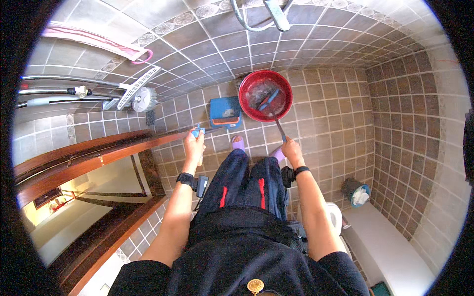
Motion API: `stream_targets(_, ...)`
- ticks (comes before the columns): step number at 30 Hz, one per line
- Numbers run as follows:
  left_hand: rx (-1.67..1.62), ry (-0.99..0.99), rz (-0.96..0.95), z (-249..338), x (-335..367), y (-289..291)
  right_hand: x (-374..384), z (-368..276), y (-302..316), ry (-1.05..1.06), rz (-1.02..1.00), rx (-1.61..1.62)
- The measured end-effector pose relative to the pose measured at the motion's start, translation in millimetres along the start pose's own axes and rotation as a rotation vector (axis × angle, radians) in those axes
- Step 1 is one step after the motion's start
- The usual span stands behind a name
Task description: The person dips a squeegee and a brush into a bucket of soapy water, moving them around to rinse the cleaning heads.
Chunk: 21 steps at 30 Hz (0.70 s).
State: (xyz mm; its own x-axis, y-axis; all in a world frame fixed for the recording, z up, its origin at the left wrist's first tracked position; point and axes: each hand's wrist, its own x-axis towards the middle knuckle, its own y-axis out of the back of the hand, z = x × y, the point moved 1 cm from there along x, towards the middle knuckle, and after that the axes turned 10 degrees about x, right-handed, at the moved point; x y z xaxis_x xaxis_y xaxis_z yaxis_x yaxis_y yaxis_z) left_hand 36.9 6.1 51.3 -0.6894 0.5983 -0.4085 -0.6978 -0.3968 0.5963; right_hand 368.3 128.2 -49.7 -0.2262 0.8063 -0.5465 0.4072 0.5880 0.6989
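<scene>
My left hand (pixel 194 148) is closed around the blue grip of a long-handled dustpan (pixel 225 107). Its dark rod runs down to the blue pan, which has an orange strip and rests on the tiled floor by my feet. In my right hand (pixel 294 151) is the dark handle of a long-handled broom (pixel 280 129), fingers wrapped round it. The broom's blue head lies inside a red basin (pixel 245 106), tilted across its wet-looking, pale-marked bottom. The basin stands just right of the dustpan, near the far wall. The broom's bristles cannot be made out.
Mops and brushes (pixel 143 100) hang on the left wall, with a pink-striped item (pixel 98 42) above. A wooden door frame (pixel 108 145) stands at left. A shower fitting (pixel 276 16) is on the far wall. A waste bin (pixel 351 190) and white toilet (pixel 334 217) are at right.
</scene>
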Motion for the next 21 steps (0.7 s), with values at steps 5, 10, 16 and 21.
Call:
stream_targets(5,0.005,-0.009,-0.024,-4.3,5.5,-8.9,-5.9,30.8,11.8,0.071,0.079,0.064)
stream_targets(10,0.026,0.001,0.014,-10.1,1.5,-5.0,-58.6,53.7,81.9,-0.127,-0.012,0.431)
stream_targets(16,0.065,0.0,0.023,-9.2,3.2,-3.4,-82.1,34.5,74.6,-0.117,0.046,0.174)
stream_targets(21,0.055,-0.012,0.042,-13.7,4.3,-3.9,-36.9,-1.9,31.7,0.058,0.06,-0.027)
